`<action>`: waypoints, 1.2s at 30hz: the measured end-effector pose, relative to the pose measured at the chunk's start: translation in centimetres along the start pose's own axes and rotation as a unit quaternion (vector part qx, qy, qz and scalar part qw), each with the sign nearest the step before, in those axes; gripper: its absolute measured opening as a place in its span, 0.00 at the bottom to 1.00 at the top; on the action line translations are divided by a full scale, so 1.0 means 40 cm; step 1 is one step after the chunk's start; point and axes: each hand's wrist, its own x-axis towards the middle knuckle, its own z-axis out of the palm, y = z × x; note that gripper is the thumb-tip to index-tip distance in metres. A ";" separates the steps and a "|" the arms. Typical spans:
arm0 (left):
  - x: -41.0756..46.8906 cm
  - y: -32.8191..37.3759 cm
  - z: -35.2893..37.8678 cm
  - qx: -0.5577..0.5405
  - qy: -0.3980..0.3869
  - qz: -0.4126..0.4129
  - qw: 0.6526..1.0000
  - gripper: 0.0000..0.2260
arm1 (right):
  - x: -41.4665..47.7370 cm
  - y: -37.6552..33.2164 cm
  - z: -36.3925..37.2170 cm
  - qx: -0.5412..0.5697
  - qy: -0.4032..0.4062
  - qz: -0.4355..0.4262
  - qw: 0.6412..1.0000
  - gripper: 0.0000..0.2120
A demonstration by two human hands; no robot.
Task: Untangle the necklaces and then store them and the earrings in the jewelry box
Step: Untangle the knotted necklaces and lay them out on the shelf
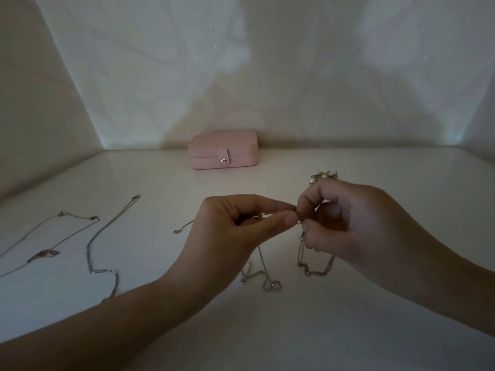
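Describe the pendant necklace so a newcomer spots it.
On the white table, look left of the pink jewelry box. Two loose chains lie there; the pendant necklace is the leftmost one. Unlike the plain chain beside it, it carries an angular pendant.

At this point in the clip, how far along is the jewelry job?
Done: two thin silver chains lie spread out at left. In hand: left hand and right hand pinch a tangled chain. Left: storing everything; pearl earrings sit out, pink jewelry box shut.
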 end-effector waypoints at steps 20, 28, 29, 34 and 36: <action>-0.003 -0.009 -0.001 0.048 0.034 0.032 0.998 0.01 | -0.003 -0.002 0.010 0.049 0.042 0.014 0.998 0.05; -0.007 -0.016 0.015 0.022 -0.022 0.042 0.999 0.03 | -0.013 0.001 0.030 0.098 0.031 0.018 0.995 0.04; -0.009 -0.014 0.017 0.018 -0.034 0.040 0.998 0.03 | -0.016 0.002 0.031 0.081 0.024 0.006 0.996 0.07; -0.011 -0.020 0.017 0.002 -0.047 0.009 0.999 0.03 | -0.012 0.002 0.012 -0.181 0.049 -0.156 0.970 0.04; -0.008 -0.024 0.018 -0.013 -0.046 0.003 0.999 0.03 | -0.010 0.002 0.008 -0.213 0.073 -0.179 0.958 0.04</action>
